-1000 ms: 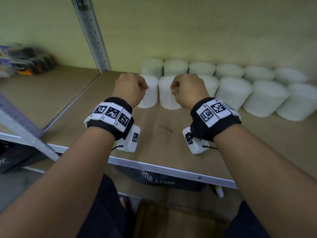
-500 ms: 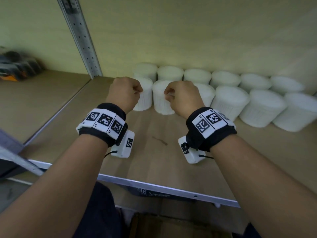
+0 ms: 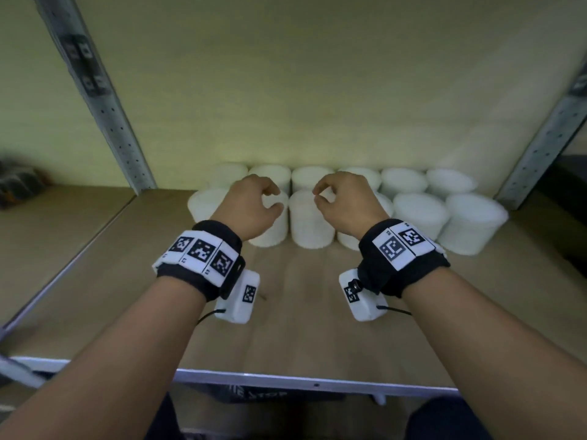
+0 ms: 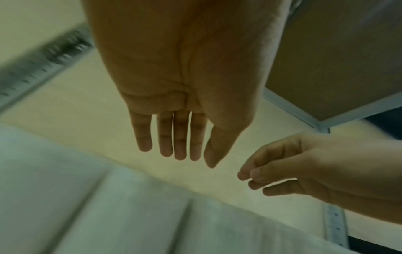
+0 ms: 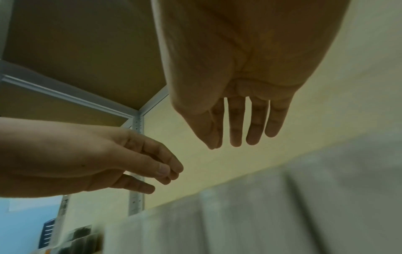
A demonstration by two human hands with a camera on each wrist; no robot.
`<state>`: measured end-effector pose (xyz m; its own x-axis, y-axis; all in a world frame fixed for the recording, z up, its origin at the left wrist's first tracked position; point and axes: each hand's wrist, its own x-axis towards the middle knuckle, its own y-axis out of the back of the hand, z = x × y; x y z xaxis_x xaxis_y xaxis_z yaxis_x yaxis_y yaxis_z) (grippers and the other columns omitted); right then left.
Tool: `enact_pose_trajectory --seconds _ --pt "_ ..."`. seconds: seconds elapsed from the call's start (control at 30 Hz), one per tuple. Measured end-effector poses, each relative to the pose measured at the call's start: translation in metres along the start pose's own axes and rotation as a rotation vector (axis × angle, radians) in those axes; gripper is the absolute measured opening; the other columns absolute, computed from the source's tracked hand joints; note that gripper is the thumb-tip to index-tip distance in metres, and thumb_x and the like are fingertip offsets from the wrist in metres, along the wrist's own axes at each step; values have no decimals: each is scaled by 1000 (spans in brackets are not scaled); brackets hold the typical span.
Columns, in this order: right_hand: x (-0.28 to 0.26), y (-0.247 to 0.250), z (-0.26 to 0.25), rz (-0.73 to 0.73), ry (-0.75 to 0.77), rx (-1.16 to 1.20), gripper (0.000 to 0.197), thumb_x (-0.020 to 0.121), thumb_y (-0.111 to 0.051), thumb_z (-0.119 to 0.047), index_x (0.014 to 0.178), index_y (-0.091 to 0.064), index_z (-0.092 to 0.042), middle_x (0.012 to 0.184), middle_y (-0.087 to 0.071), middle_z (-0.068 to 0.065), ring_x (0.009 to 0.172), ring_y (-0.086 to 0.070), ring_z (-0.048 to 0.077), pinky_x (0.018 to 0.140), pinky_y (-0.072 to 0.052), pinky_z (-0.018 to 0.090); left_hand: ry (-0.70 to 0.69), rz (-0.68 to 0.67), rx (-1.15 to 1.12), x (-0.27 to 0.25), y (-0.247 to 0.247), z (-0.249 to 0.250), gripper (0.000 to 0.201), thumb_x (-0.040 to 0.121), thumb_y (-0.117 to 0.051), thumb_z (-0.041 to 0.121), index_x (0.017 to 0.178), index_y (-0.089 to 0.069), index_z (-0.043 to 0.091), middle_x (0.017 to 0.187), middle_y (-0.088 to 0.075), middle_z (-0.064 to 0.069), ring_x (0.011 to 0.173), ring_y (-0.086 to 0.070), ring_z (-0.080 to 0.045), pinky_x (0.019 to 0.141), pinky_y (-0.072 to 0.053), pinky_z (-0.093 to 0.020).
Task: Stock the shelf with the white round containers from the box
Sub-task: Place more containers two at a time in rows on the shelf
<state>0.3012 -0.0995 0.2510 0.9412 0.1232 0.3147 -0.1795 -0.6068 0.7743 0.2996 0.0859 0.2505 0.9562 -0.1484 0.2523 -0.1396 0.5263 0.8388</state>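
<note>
Both the left hand [image 3: 251, 204] and the right hand [image 3: 344, 201] hover with loose fingers, holding nothing, just above the white round containers [image 3: 419, 214], which stand in two rows at the back of the shelf [image 3: 301, 328]. I think the next containers should be set close in front, upright.

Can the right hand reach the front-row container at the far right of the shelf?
Probably yes. The right hand holds nothing, and the far-right container stands at the front with nothing before it.
</note>
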Motion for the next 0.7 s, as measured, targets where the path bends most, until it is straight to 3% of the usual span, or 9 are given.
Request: enact_pose_trajectory --seconds 0.17,0.37,0.53,0.7 --pt "-9 61 61 50 -156 -78 19 88 -59 -20 103 -69 -13 118 -64 8 106 -60 24 85 -45 25 -120 -40 -79 18 -42 71 33 87 -60 29 117 -60 15 119 -59 -4 110 -55 -18 87 -38 -20" --pt "-26 125 135 82 -341 -225 25 89 -59 -22 110 -67 -11 124 -61 11 113 -58 27 96 -46 32 -266 -125 -62 36 -98 143 36 90 -56 29 120 -57 10 120 -55 -8 113 -52 -22 94 -42 -29" --pt "-37 145 171 -32 -472 -298 39 92 -57 -34 121 -61 -9 133 -55 11 121 -53 26 102 -42 33 -257 -163 -58 54 -131 179 44 91 -54 34 127 -52 9 128 -50 -8 120 -47 -23 102 -39 -32" --pt "-42 140 181 -77 -456 -411 47 92 -54 -44 123 -60 -10 129 -53 13 118 -51 29 105 -39 37 -215 -210 41 60 -152 187 42 90 -53 37 121 -55 8 125 -50 -10 118 -46 -26 100 -42 -39"
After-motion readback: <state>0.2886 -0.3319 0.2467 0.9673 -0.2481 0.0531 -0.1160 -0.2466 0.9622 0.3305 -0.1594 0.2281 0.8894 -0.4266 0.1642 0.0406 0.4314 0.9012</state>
